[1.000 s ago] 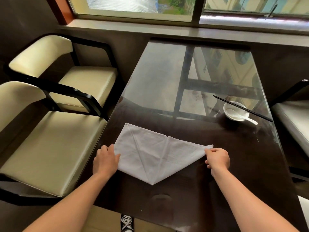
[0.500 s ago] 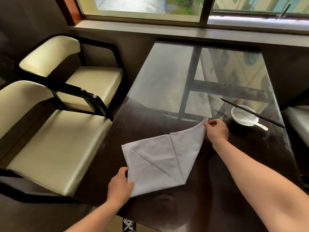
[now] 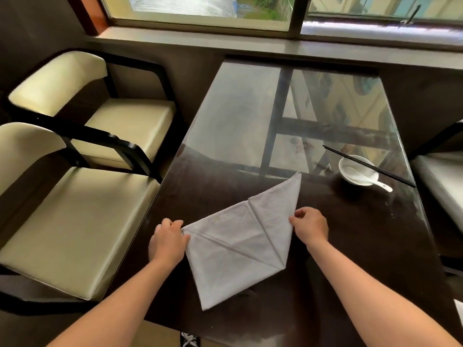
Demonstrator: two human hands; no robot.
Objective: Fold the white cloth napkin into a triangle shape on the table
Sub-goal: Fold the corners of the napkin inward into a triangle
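The white cloth napkin (image 3: pixel 238 244) lies flat on the dark glass-topped table (image 3: pixel 363 246), folded into a kite-like shape with crease lines, one long point aimed at the far right and another toward me. My left hand (image 3: pixel 169 242) pinches the napkin's left corner. My right hand (image 3: pixel 310 225) grips the napkin's right edge, about halfway along it.
A white bowl (image 3: pixel 357 170) with a white spoon (image 3: pixel 375 182) stands at the far right, black chopsticks (image 3: pixel 368 166) laid across it. Two cream padded chairs (image 3: pixel 82 216) stand along the table's left side, another chair (image 3: pixel 441 181) at the right. A window sill runs behind.
The napkin has turned counter-clockwise on the table. My right hand left the far tip and came back to the right edge. My left hand moved from the near corner up to the left corner.
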